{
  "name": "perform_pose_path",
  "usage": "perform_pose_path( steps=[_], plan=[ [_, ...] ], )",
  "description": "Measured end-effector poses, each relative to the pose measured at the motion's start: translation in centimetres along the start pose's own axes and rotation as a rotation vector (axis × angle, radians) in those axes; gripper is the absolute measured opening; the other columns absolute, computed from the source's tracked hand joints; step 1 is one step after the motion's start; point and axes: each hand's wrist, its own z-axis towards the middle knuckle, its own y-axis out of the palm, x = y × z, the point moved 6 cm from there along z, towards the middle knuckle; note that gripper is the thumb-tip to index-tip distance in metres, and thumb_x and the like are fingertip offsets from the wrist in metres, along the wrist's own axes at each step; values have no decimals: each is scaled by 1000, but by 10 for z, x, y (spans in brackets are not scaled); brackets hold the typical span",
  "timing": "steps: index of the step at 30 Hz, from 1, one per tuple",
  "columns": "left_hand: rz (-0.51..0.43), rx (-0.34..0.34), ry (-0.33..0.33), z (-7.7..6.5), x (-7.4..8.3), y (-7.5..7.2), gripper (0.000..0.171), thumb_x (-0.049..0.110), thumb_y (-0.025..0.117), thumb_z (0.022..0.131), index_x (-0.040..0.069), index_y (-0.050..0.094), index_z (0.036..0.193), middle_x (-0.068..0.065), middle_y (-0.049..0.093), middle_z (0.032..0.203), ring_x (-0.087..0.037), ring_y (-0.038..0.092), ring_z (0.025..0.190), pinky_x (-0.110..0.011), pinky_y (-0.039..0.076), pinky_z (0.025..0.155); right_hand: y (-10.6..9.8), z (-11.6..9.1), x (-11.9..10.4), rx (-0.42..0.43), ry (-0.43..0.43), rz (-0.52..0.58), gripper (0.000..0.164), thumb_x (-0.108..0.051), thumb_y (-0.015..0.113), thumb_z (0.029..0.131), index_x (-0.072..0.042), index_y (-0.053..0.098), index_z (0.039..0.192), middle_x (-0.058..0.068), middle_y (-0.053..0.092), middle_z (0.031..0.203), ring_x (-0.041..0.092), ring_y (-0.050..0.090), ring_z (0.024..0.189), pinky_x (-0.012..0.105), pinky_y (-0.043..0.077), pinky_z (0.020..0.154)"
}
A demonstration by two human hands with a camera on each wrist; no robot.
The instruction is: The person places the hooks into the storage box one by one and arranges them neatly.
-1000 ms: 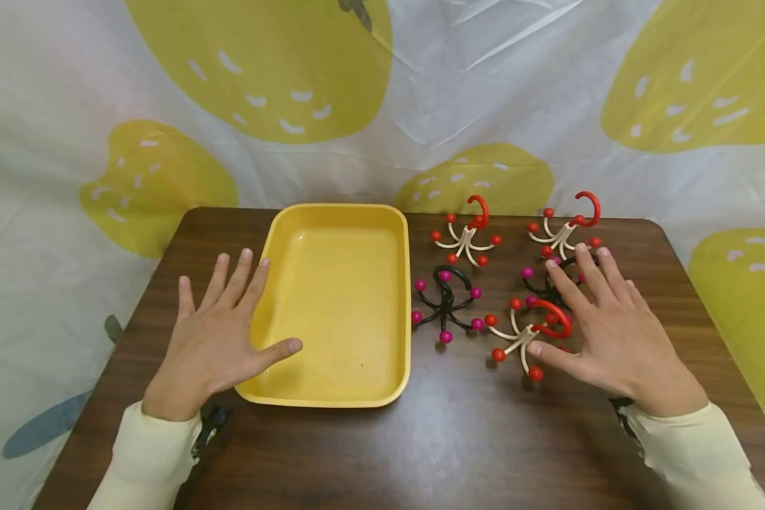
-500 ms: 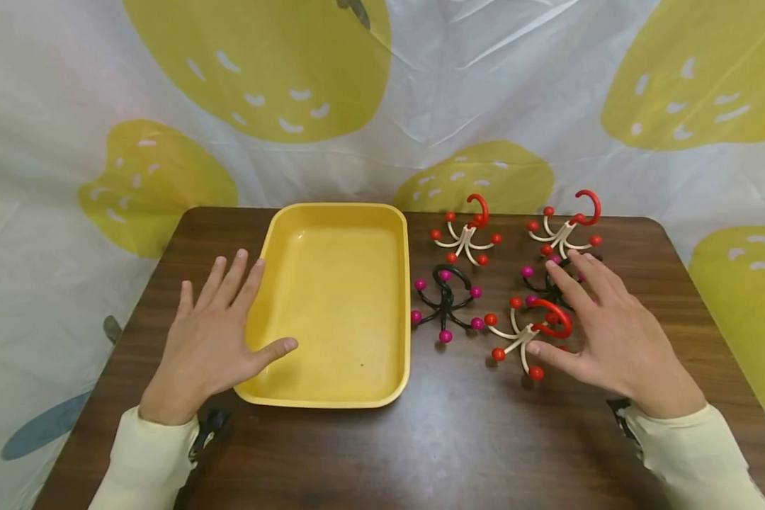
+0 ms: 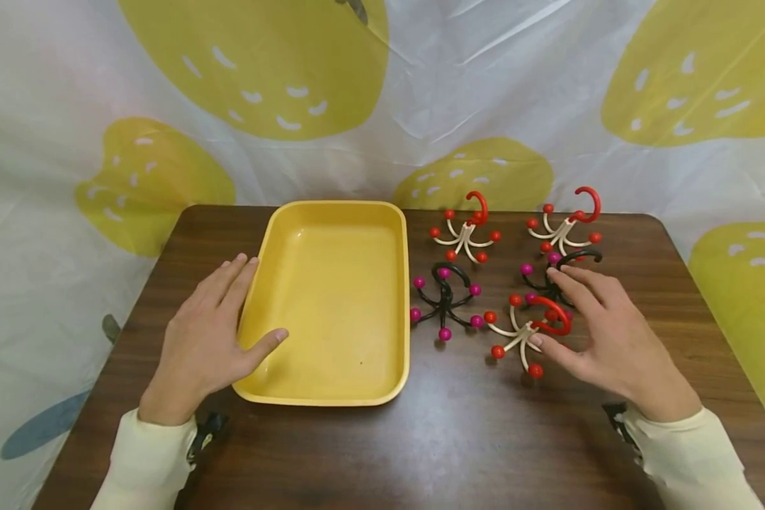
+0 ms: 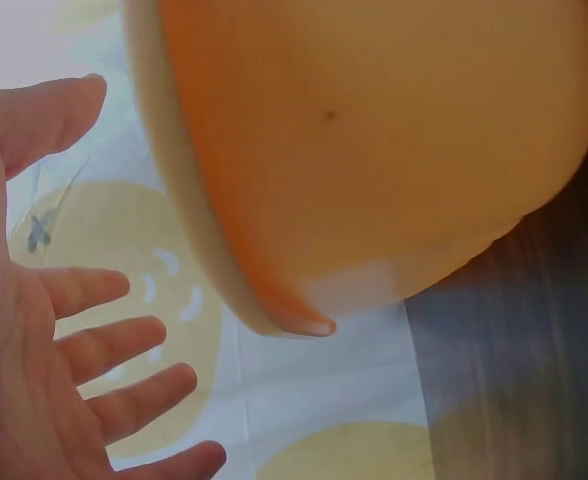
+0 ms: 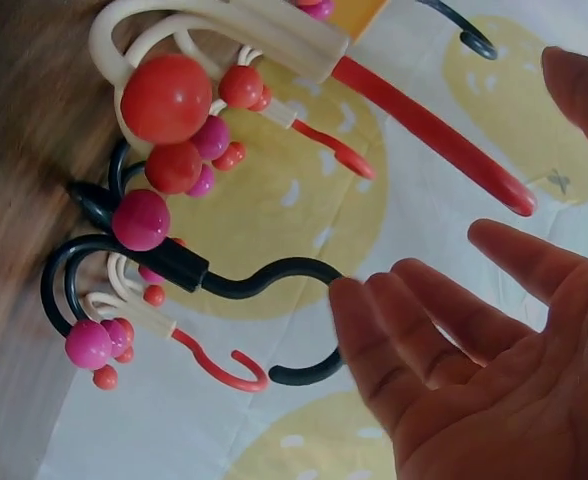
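Red-hooked hangers (image 3: 528, 329), black hangers (image 3: 445, 301) on table (image 3: 421, 453), right of yellow tray (image 3: 331, 304).

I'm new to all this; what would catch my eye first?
Probably the big yellow tray on the left half of the brown table, close to the left hand. Next come three spidery red-and-cream hooks and two black-and-magenta hooks, right of the tray, with the right hand close by. Behind the table, a white cloth shows huge yellow fruit shapes.
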Motion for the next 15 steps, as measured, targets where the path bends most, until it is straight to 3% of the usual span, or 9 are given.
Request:
perform_pose_path(
  steps=[4, 9, 15],
  plan=[
    [-28, 43, 0, -1, -2, 0, 99, 58, 79, 83, 16, 41, 164, -12, 46, 165, -38, 49, 145, -65, 59, 85, 0, -2, -1, 11, 15, 30, 90, -43, 88, 77, -13, 54, 155, 19, 60, 145, 39, 54, 131, 8, 21, 118],
    [-75, 51, -28, -3, -8, 3, 88, 51, 80, 85, 16, 49, 159, -13, 51, 160, -39, 53, 140, -62, 60, 67, 1, -4, -1, 29, 14, 63, 87, -25, 91, 71, -11, 59, 151, 15, 64, 140, 33, 60, 123, 6, 27, 110],
    [-163, 37, -66, -6, -16, 10, 75, 40, 81, 88, 11, 55, 152, -17, 54, 155, -41, 52, 139, -67, 54, 95, 2, -9, 3, 35, 51, 168, 79, -9, 89, 72, -11, 63, 147, 11, 69, 131, 9, 61, 111, 5, 39, 96]
  ],
)
